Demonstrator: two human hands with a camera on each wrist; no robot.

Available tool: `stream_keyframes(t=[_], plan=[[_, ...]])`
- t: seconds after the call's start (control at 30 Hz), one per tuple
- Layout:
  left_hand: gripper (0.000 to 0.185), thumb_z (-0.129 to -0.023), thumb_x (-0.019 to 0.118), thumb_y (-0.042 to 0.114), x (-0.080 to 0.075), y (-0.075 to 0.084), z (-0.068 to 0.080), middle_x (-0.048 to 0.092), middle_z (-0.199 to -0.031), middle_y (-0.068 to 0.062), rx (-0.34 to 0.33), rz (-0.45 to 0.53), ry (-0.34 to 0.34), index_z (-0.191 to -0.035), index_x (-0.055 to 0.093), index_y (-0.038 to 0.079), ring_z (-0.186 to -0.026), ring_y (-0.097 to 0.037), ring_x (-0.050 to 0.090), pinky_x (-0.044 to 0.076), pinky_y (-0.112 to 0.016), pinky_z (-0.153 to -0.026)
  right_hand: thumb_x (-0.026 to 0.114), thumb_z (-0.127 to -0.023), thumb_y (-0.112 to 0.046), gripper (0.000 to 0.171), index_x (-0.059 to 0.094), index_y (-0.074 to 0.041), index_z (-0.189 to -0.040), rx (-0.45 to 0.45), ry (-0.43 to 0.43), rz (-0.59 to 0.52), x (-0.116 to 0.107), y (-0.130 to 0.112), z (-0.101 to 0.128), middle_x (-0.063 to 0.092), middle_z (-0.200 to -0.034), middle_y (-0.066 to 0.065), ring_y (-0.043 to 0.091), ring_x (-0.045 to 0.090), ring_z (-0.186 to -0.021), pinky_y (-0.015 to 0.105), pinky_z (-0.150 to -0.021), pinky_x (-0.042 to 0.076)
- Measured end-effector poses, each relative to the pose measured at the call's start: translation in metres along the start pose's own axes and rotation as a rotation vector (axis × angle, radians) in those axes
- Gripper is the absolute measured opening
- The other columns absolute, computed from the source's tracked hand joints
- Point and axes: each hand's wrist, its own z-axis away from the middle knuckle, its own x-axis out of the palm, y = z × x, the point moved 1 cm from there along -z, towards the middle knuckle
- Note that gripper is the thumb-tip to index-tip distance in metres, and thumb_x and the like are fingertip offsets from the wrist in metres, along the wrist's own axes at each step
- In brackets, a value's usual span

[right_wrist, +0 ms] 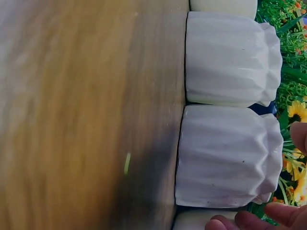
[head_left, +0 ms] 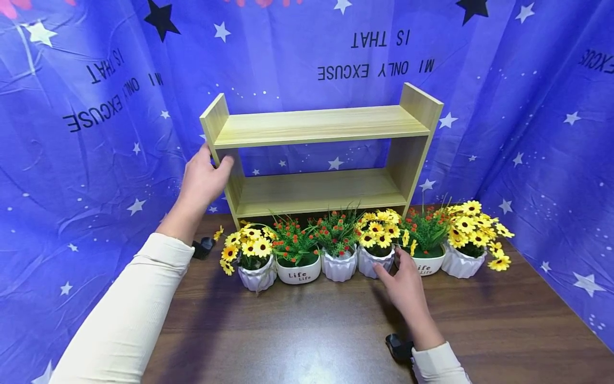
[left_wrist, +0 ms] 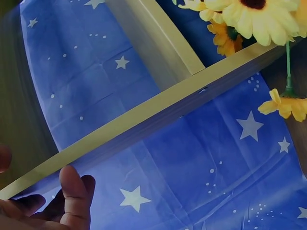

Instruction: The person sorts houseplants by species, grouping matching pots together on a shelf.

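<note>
A wooden shelf point(head_left: 318, 160) stands at the back of the brown desk point(head_left: 503, 325), against a blue starred cloth point(head_left: 72, 133). The left hand point(head_left: 203, 178) curls its grip round the shelf's left upright. Before the shelf runs a row of six flower pots. The right hand point(head_left: 405, 285), fingers relaxed, seems to touch the ribbed white pot point(head_left: 376, 261) of yellow daisies, fourth from the left.

Cream ribbed long sleeves point(head_left: 129, 314), black wrist-worn cameras point(head_left: 398, 346).
</note>
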Motion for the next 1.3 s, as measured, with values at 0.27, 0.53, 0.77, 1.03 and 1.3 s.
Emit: stream_keyframes(t=[0.27, 0.53, 0.77, 1.03, 1.3], plan=[[0.046, -0.1, 0.047, 0.03, 0.006, -0.001, -0.003, 0.053, -0.138, -0.023, 0.007, 0.013, 0.026, -0.139, 0.048, 0.006, -0.126, -0.04, 0.051, 0.04, -0.054, -0.103, 0.07, -0.09, -0.024, 0.077, 0.032, 0.018, -0.143, 0.043, -0.028, -0.033, 0.005, 0.004, -0.004, 0.039, -0.141, 0.039, 0.05, 0.038, -0.132, 0.057, -0.109, 0.03], [0.043, -0.098, 0.048, 0.029, 0.007, -0.004, -0.007, 0.058, -0.133, -0.022, 0.011, 0.007, 0.076, -0.133, 0.053, 0.005, -0.121, -0.039, 0.055, 0.042, -0.052, -0.1, 0.071, -0.09, -0.023, 0.077, 0.031, 0.017, -0.143, 0.071, -0.026, -0.042, 0.009, 0.003, -0.005, 0.039, -0.142, 0.039, 0.051, 0.038, -0.133, 0.058, -0.109, 0.029], [0.043, -0.098, 0.05, 0.031, 0.009, -0.006, -0.009, 0.061, -0.128, -0.022, -0.007, 0.003, 0.095, -0.131, 0.055, 0.005, -0.117, -0.039, 0.058, 0.044, -0.052, -0.098, 0.07, -0.09, -0.025, 0.079, 0.03, 0.014, -0.146, 0.11, -0.009, -0.068, 0.015, 0.001, -0.006, 0.036, -0.145, 0.036, 0.049, 0.036, -0.135, 0.057, -0.11, 0.029], [0.038, -0.1, 0.047, 0.032, 0.011, -0.006, -0.012, 0.063, -0.124, -0.023, 0.003, -0.018, 0.106, -0.126, 0.056, 0.005, -0.116, -0.042, 0.059, 0.046, -0.053, -0.094, 0.073, -0.088, -0.021, 0.076, 0.032, 0.011, -0.144, 0.147, 0.051, -0.145, 0.021, -0.002, -0.006, 0.043, -0.14, 0.033, 0.045, 0.045, -0.129, 0.055, -0.106, 0.035], [0.038, -0.102, 0.042, 0.032, 0.013, -0.003, -0.013, 0.063, -0.12, -0.027, -0.042, -0.057, 0.101, -0.12, 0.057, 0.002, -0.112, -0.045, 0.06, 0.045, -0.056, -0.091, 0.075, -0.086, -0.02, 0.079, 0.033, 0.012, -0.145, 0.144, 0.074, -0.153, 0.024, -0.001, -0.01, 0.042, -0.143, 0.033, 0.045, 0.041, -0.132, 0.055, -0.109, 0.031]])
